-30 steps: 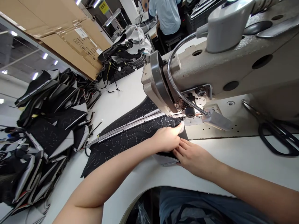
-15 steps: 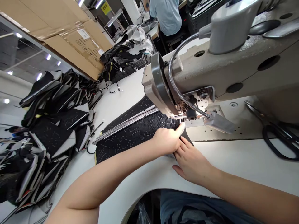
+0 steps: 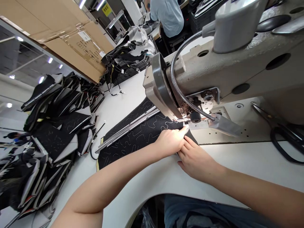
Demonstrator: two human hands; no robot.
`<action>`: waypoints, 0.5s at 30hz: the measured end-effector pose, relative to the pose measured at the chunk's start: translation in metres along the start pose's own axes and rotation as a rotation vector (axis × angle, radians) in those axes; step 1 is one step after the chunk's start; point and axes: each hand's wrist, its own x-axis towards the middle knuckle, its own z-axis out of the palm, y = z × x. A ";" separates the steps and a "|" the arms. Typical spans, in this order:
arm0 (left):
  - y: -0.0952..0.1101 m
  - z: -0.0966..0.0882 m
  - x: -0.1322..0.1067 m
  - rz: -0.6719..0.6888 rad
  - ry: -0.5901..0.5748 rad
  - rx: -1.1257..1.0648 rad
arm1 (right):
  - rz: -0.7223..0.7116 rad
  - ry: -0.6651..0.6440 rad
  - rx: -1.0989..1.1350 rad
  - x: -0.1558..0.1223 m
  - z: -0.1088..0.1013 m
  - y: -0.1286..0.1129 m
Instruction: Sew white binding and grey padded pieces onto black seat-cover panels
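A black mesh fabric panel (image 3: 140, 136) with pale wavy stitching lies under the head of a sewing machine (image 3: 228, 69). Long pale strips (image 3: 128, 127) run along the panel. My left hand (image 3: 171, 141) is closed on the panel close to the presser foot (image 3: 186, 121), its index finger pointing at the foot. Just to the right and nearer me, my right hand (image 3: 196, 161) grips the panel's near edge, its fingers touching the left hand. The needle tip and the fabric under both hands are hidden.
Black-handled scissors (image 3: 277, 126) lie on the machine bed at right. Piled black panels (image 3: 57, 123) fill the left side. A cardboard box (image 3: 78, 41) sits above them. Beyond the white table (image 3: 133, 186) is a person in a light blue shirt (image 3: 167, 15).
The view has shifted slightly. My right thumb has drawn in a little toward its fingers. Both hands stay beside the presser foot on the panel.
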 end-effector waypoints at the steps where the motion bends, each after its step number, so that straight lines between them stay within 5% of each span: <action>1: -0.002 0.003 0.001 0.049 0.061 0.023 | 0.010 -0.001 0.010 0.002 -0.001 0.002; 6: -0.028 0.001 0.000 0.375 0.186 0.069 | 0.092 0.039 0.062 -0.001 -0.004 0.001; 15: -0.039 0.002 -0.004 0.316 0.112 0.106 | 0.087 0.057 0.005 -0.016 0.001 -0.011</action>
